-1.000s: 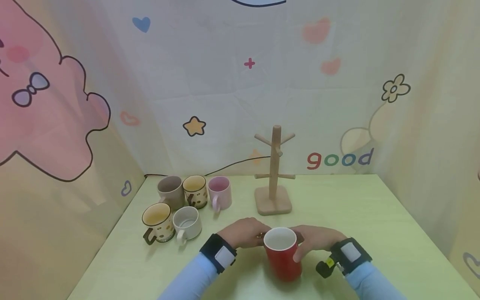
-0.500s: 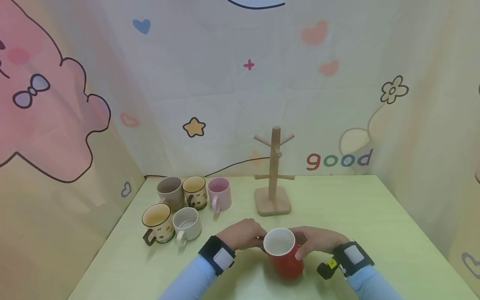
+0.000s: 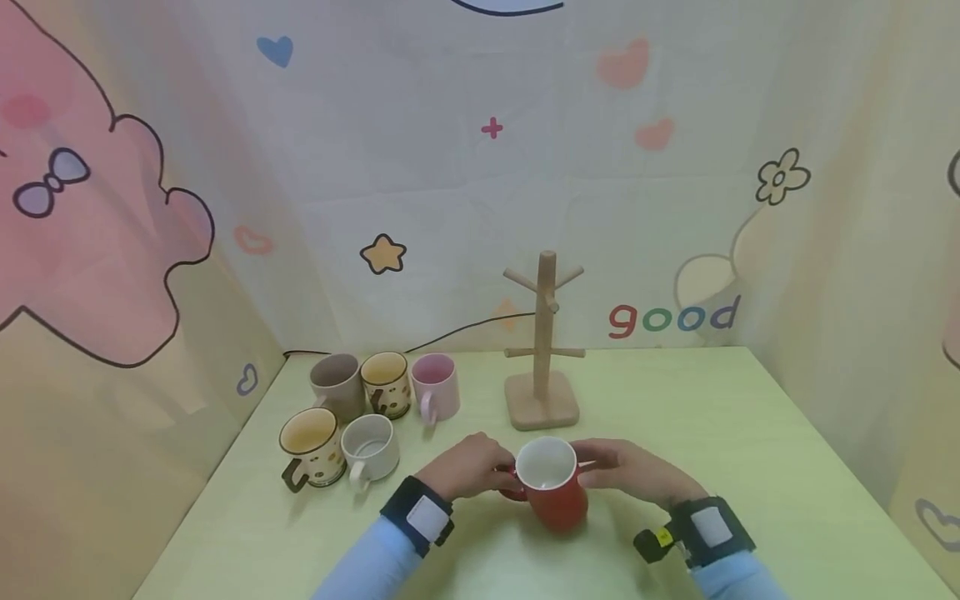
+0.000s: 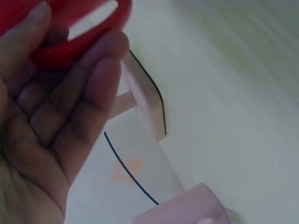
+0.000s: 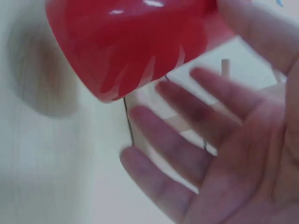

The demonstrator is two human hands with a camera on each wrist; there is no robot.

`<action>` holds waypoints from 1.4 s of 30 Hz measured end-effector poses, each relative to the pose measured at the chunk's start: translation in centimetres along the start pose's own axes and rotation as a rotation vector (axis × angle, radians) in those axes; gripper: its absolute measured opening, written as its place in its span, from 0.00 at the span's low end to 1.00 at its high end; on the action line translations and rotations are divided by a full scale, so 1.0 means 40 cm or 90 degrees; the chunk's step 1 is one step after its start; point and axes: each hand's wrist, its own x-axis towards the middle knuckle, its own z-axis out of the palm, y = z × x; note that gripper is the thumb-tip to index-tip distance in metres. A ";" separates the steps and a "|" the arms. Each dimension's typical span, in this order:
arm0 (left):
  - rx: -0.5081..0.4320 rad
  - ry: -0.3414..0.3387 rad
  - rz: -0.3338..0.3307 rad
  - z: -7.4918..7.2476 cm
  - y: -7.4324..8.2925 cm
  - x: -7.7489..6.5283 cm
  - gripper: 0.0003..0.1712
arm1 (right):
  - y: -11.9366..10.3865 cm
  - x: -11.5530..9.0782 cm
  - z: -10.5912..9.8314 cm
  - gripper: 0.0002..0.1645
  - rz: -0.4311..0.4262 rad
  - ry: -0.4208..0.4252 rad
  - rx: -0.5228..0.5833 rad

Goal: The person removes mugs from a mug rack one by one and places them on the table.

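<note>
A red mug (image 3: 561,507) with a white inside is held a little above the table, its base tipped toward the near right. My left hand (image 3: 467,468) grips the mug's handle (image 4: 70,52) with thumb and fingers, as the left wrist view shows. On the mug's other side is my right hand (image 3: 641,472). In the right wrist view its fingers (image 5: 173,149) are straight and spread, apart from the red wall. The thumb lies by the rim; whether it touches is unclear.
Beyond the mug stands a wooden mug tree (image 3: 543,400) with bare pegs. At left are a pink mug (image 3: 437,392), a white mug (image 3: 372,450), a grey-brown mug (image 3: 339,390) and two spotted yellow mugs (image 3: 315,454). A printed curtain (image 3: 420,167) hangs behind the table.
The red mug has risen and shifted slightly left and away, and its handle has come into view at the left hand. The right hand's fingers have straightened and come off the mug's side.
</note>
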 end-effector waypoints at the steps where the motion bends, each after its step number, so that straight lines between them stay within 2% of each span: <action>1: -0.006 0.010 -0.018 0.001 -0.001 -0.004 0.04 | -0.007 -0.001 0.006 0.33 0.007 0.035 -0.016; 3: -0.022 0.036 -0.054 0.002 0.001 -0.013 0.05 | -0.022 -0.004 0.020 0.35 0.035 0.112 -0.065; 7: -0.050 0.105 -0.116 -0.001 0.008 -0.033 0.06 | -0.038 -0.009 0.044 0.40 0.082 0.237 -0.231; 11: -0.089 0.166 -0.169 -0.010 0.015 -0.054 0.06 | -0.035 -0.012 0.058 0.43 0.122 0.282 -0.391; 15: -0.093 0.215 -0.218 -0.010 0.007 -0.071 0.07 | -0.027 -0.016 0.065 0.44 0.151 0.293 -0.468; 24: -0.109 0.305 -0.358 0.001 -0.011 -0.123 0.12 | -0.029 -0.028 0.068 0.44 0.168 0.294 -0.494; 27: -0.084 0.352 -0.371 0.001 -0.013 -0.143 0.14 | -0.030 -0.031 0.069 0.43 0.171 0.295 -0.491; 31: -0.067 0.388 -0.393 0.002 -0.024 -0.162 0.16 | -0.025 -0.032 0.069 0.43 0.175 0.292 -0.480; 38: -0.013 0.418 -0.429 0.006 -0.041 -0.180 0.17 | -0.022 -0.034 0.071 0.44 0.188 0.285 -0.464; 42: -0.002 0.411 -0.458 0.010 -0.047 -0.180 0.16 | -0.022 -0.036 0.072 0.44 0.188 0.284 -0.454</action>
